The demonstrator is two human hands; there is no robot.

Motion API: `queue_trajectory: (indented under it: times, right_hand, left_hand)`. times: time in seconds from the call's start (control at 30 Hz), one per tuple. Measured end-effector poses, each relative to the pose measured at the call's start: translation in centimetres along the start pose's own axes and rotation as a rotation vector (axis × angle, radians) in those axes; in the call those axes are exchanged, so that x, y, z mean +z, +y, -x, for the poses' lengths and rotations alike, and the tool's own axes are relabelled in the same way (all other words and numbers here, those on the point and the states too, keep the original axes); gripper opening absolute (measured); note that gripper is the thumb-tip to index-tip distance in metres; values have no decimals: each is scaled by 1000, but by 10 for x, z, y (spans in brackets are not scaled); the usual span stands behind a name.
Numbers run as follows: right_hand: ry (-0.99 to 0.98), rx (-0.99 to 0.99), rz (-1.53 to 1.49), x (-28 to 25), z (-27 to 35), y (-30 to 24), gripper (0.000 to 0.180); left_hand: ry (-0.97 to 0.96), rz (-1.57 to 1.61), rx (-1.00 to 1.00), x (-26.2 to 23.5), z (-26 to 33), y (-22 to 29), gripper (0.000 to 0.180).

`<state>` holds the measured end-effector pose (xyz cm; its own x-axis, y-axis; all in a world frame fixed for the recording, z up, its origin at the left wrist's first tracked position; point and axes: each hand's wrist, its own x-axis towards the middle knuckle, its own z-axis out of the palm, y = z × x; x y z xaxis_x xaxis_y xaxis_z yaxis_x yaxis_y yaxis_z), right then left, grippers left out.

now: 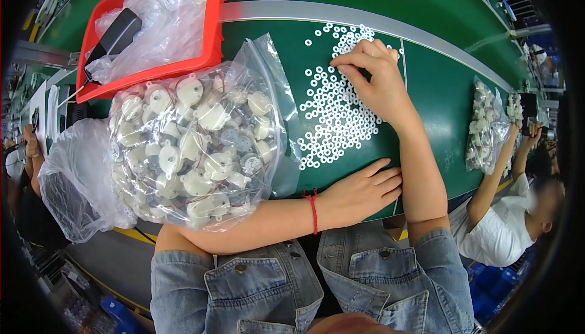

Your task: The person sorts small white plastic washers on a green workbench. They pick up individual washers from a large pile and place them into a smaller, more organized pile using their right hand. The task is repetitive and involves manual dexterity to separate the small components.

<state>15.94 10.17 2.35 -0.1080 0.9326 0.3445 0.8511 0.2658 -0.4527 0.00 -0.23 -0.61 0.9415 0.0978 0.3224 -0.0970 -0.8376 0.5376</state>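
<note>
Many small white ring washers (341,120) lie spread in a loose patch on the green tabletop (436,145). Over the upper part of this patch is my right hand (375,81), its fingers curled and the index finger and thumb close together at the washers. Whatever may be between those fingertips is too small to make out. My left hand (359,194) rests palm down near the table's front edge, below the washers, with fingers stretched out and holding nothing. A red string bracelet (314,211) circles the left wrist.
To the left sits a big clear bag (183,151) of round cream-coloured parts with wires. Behind it, a red bin (152,69) holds plastic wrap and a black device (122,31). At right, a person (506,218) works beside another bag of parts (484,127). A metal rail (341,14) runs behind.
</note>
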Motion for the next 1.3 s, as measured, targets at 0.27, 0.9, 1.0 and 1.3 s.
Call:
queue_trajectory:
  times: [0.27,0.9,1.0,1.3]
  right_hand:
    - [17,-26,109,0,3,-3,20]
    - [75,142,-100,-19,14,9,20]
    - [81,120,2,-18,11,7,19]
    - [97,-20,159,-1,4,5,11]
  left_hand:
    - [0,6,-2,1,-1,0,46]
    - [-29,1,-10,1,1,0,49]
    - [-21,4,-11,2,1,1,49]
    - [-37,11,-12,1,-1,1,48]
